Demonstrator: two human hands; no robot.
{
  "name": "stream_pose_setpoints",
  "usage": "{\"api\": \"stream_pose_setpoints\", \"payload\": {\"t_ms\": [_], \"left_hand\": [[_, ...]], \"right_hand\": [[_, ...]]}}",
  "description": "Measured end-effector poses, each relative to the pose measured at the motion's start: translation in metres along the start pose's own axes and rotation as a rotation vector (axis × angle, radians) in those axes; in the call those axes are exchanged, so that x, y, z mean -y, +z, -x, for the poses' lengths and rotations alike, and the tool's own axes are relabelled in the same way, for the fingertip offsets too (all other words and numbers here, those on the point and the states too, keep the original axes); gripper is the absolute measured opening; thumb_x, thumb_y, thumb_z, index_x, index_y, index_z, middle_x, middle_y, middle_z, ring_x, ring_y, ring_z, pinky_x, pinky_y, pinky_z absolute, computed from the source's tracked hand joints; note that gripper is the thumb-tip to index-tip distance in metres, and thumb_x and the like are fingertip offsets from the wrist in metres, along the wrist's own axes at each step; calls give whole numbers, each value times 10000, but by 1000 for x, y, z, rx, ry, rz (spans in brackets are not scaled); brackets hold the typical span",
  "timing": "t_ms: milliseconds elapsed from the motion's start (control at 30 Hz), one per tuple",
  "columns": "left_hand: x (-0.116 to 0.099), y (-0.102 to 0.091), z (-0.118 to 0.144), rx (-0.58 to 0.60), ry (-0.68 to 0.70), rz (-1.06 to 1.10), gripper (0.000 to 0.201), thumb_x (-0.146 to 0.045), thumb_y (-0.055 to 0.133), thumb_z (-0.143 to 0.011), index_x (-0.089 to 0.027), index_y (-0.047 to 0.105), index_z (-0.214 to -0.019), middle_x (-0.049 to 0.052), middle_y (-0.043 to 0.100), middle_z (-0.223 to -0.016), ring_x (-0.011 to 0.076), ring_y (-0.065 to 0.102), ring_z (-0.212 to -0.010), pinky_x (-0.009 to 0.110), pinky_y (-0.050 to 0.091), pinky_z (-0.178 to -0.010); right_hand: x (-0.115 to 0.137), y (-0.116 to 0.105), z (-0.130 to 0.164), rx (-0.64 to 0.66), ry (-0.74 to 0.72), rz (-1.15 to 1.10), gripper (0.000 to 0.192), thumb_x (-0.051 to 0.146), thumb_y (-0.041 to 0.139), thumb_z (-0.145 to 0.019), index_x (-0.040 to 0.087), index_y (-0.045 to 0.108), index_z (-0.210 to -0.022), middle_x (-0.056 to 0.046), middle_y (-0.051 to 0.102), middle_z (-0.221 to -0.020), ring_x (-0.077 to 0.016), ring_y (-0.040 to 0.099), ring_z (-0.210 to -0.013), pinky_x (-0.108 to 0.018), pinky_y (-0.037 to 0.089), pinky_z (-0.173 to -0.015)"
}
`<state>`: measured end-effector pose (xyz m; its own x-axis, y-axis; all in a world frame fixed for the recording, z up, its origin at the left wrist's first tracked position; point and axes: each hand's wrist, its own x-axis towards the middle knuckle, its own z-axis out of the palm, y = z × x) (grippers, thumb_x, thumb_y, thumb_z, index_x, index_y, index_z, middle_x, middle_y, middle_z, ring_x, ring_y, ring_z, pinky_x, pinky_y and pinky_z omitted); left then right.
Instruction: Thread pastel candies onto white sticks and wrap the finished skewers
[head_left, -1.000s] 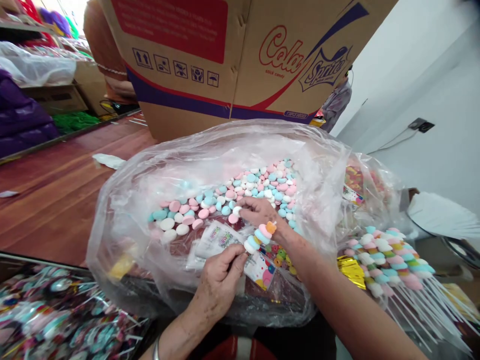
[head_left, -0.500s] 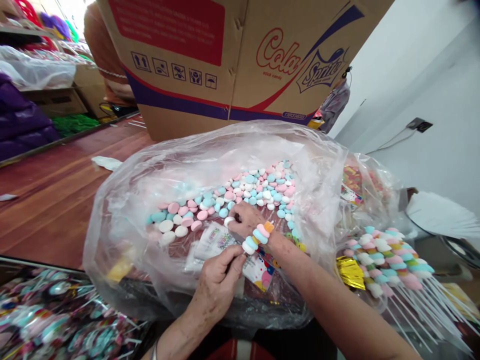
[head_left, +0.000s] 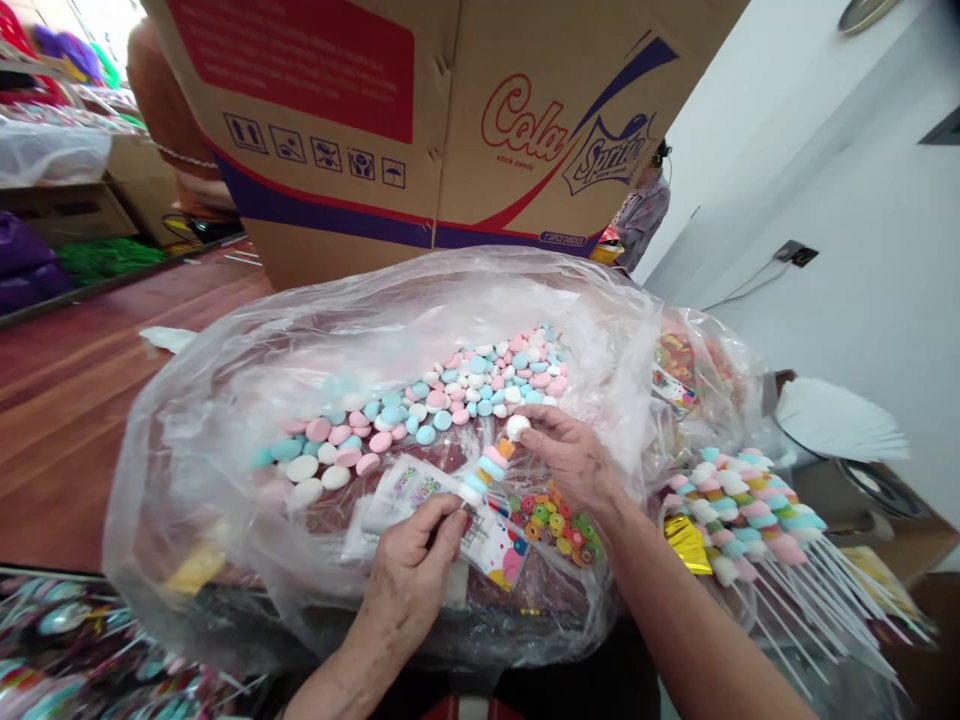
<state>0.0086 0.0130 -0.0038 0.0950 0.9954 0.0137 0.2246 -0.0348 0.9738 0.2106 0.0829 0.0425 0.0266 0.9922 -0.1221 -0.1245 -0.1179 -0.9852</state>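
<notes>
A big clear plastic bag point(head_left: 225, 400) lies open before me, holding several loose pink, white and blue candy discs point(head_left: 420, 400). My left hand point(head_left: 409, 580) pinches the lower end of a stick threaded with coloured candies point(head_left: 486, 466). My right hand point(head_left: 574, 460) holds a white candy disc point(head_left: 517, 427) in its fingertips at the stick's top end. Printed paper packets point(head_left: 420, 495) and small ring candies point(head_left: 555, 520) lie under the hands inside the bag.
A large cardboard box point(head_left: 420, 130) printed "Cola Sprite" stands behind the bag on a wooden table point(head_left: 82, 390). Finished candy skewers point(head_left: 750, 510) lie in a pile to the right, wrapped lollipops point(head_left: 67, 650) at lower left. A person point(head_left: 637, 205) stands behind the box.
My right hand picked a white candy from the pile and brought it back to the stick's tip. The view shifted slightly to the right.
</notes>
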Motion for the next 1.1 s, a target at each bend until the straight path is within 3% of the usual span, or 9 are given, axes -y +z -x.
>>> {"api": "stream_pose_setpoints", "payload": {"t_ms": [233,400,700,900,1100], "left_hand": [[-8,0,-3,-17,21,-75,249,-380,560,-885,-184,712,-862,-52,490,-566,124,417,-521,223,340,-499],[-5,1,-3,-15,23,-91,254,-388,558,-891,-186,703,-837,-48,493,-578,130,433,-543,227,360,-529],[-7,1,-4,-24,31,-98,248,-384,556,-881,-193,711,-852,-49,505,-564,137,455,-535,228,376,-535],[-4,1,-2,-26,22,-73,240,-384,559,-890,-195,703,-860,-55,478,-563,133,424,-517,225,351,-502],[-5,0,-2,-14,29,-90,241,-380,538,-904,-197,687,-860,-53,496,-588,134,445,-544,222,369,-527]], "right_hand": [[-6,0,8,6,-127,48,266,351,771,-722,261,704,-963,18,731,-882,-163,676,-774,-288,548,-710],[-9,-1,10,-6,-202,133,287,360,739,-763,248,696,-1024,-12,724,-973,-174,667,-846,-290,553,-734],[-2,-2,22,-13,-600,506,247,270,553,-940,283,729,-1113,-32,713,-1159,-199,631,-1145,-386,478,-1051],[-11,5,27,-90,-629,564,325,249,509,-963,293,683,-1234,-41,681,-1290,-211,613,-1220,-414,454,-1102],[-16,9,28,-101,-599,517,300,260,541,-942,294,716,-1183,-25,725,-1201,-203,664,-1130,-387,508,-1040]]}}
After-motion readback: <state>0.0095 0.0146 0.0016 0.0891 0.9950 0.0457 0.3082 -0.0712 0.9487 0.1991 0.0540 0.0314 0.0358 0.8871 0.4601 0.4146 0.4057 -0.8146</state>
